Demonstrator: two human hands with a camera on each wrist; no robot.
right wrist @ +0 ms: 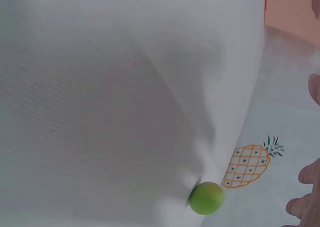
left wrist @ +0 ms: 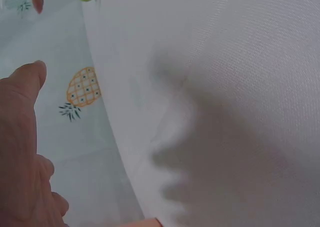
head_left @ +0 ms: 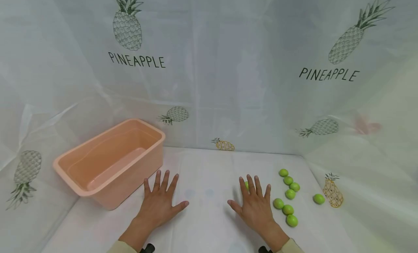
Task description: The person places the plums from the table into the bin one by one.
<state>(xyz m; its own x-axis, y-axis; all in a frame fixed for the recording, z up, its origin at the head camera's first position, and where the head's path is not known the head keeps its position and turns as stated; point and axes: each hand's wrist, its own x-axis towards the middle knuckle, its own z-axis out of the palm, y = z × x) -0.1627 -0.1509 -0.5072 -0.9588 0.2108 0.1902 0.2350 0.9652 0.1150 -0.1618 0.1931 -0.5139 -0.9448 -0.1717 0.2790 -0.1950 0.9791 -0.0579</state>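
Observation:
My left hand is held palm down with its fingers spread, close to the near right corner of a pink rectangular tub. Nothing is in it. To the right, my right hand has the same flat, spread pose and also holds nothing. One small green round fruit, like a lime, lies just beyond the right hand and is partly hidden behind its fingers in the head view. Several more such green fruits lie in a loose line right of that hand. Both hands cast shadows on the white cloth.
Further right, a single green fruit lies apart from the others. The white tabletop meets a hanging pineapple-print sheet at the back and along both sides. The tub stands at the table's left, against the sheet.

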